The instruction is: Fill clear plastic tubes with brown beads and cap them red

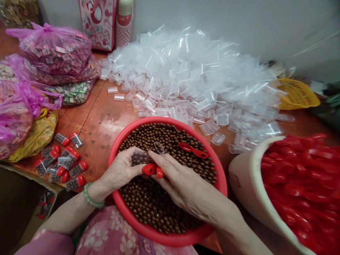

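Note:
A red basin full of brown round candies stands in front of me. Over it my left hand, with a green bead bracelet at the wrist, grips a clear container with brown candies inside. A red cap is at my left thumb. My right hand meets the left from the right, its fingers round another red piece. On the candies behind the hands lie an open clear tube and a red plastic piece.
Clear empty tubes are heaped at the back. Filled red-capped containers lie at the left, near plastic bags. A white bucket of red caps stands at the right, a yellow basket behind it. An open box is at lower left.

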### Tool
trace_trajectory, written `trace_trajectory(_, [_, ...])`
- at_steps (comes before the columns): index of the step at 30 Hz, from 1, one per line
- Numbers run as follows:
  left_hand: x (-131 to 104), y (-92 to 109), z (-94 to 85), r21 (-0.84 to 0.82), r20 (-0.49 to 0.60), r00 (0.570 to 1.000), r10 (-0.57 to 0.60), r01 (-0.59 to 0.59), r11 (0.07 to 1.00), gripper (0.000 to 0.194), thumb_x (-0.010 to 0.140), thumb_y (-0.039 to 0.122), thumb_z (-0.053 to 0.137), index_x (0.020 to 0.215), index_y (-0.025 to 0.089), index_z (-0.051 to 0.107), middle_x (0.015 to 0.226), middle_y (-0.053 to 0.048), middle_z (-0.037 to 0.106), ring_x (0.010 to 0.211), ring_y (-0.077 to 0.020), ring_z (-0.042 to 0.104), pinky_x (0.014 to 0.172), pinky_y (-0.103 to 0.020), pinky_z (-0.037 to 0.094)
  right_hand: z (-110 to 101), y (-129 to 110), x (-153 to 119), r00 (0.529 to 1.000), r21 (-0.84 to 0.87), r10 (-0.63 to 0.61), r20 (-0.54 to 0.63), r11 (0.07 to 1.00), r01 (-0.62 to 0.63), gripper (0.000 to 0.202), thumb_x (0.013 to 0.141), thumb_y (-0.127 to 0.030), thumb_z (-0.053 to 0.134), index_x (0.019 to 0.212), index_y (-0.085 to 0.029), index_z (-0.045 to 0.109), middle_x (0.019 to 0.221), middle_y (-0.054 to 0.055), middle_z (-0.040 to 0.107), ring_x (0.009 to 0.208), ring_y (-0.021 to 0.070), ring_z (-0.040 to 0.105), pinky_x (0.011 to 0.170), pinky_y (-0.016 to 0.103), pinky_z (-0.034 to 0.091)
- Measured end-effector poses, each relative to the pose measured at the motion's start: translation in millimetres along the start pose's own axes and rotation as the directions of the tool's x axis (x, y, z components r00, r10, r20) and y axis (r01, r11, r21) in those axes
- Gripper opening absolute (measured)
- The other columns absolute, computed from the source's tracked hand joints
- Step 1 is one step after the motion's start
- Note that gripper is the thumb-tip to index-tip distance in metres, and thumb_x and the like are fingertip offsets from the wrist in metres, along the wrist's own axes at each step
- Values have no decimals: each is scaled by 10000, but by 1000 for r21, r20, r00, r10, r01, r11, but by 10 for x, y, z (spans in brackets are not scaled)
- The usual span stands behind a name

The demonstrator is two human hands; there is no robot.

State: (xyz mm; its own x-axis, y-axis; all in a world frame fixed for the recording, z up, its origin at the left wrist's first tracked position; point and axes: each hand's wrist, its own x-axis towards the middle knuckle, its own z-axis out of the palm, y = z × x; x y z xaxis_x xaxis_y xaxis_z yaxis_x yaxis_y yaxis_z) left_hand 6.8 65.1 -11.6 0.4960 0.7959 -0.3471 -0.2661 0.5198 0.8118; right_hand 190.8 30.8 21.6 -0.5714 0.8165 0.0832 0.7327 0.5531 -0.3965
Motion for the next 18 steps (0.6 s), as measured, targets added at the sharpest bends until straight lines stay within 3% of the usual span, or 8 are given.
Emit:
trace_trajectory(3, [2, 25, 5, 18, -8, 1000, -2, 2, 1000, 446, 630, 380, 857, 911, 139, 608, 875, -4, 642, 817, -114, 573, 803, -248, 437, 0, -19, 12, 999, -49, -27, -27, 998, 25, 456, 1002, -226, 347, 1432, -77, 332, 1119, 178, 633, 877, 224, 694, 672, 326, 614])
trace_trajectory(7, [-7, 68, 19, 7, 20, 999, -27, 26, 1000, 464, 586, 397, 876, 843, 146, 583, 771, 27, 596, 734, -101, 536, 737, -236, 421, 82, 1, -7, 973, -61, -128, -192, 991, 119, 506, 992, -193, 421, 1476, -126, 290, 833, 68, 663, 683, 169, 657, 602, 275, 570])
trace_trajectory(9, [-11, 76, 16, 9, 49, 998, -40, 39, 999, 477, 578, 421, 875, 833, 147, 578, 766, 25, 585, 724, -104, 525, 725, -238, 415, 126, 24, -25, 950, -77, -188, -247, 982, 174, 566, 956, -144, 498, 1483, -173, 295, 863, 62, 698, 719, 169, 667, 652, 285, 569])
trace_trajectory(12, [-4, 63, -4, 11, 84, 996, -37, 37, 999, 452, 610, 388, 859, 883, 152, 587, 822, 10, 593, 768, -115, 529, 751, -246, 414, 179, 42, -26, 929, -130, -240, -283, 969, 210, 513, 919, -144, 566, 1408, -221, 430, 992, 88, 733, 766, 182, 693, 668, 298, 572])
trace_trajectory(14, [7, 47, -16, 18, 69, 997, -30, 29, 999, 391, 644, 289, 830, 924, 157, 592, 853, 4, 598, 806, -124, 536, 786, -255, 414, 202, 36, -3, 913, -111, -216, -346, 976, 189, 441, 914, -175, 585, 1345, -223, 507, 979, 93, 740, 768, 186, 705, 662, 294, 582])
trace_trajectory(18, [23, 30, -28, -14, 45, 999, -21, 22, 1000, 364, 620, 81, 658, 970, 165, 605, 928, -8, 623, 904, -149, 561, 866, -282, 415, 231, 6, 51, 911, 105, -47, -411, 990, 99, 369, 907, -138, 577, 1265, -229, 576, 931, 69, 729, 798, 168, 707, 711, 271, 603])
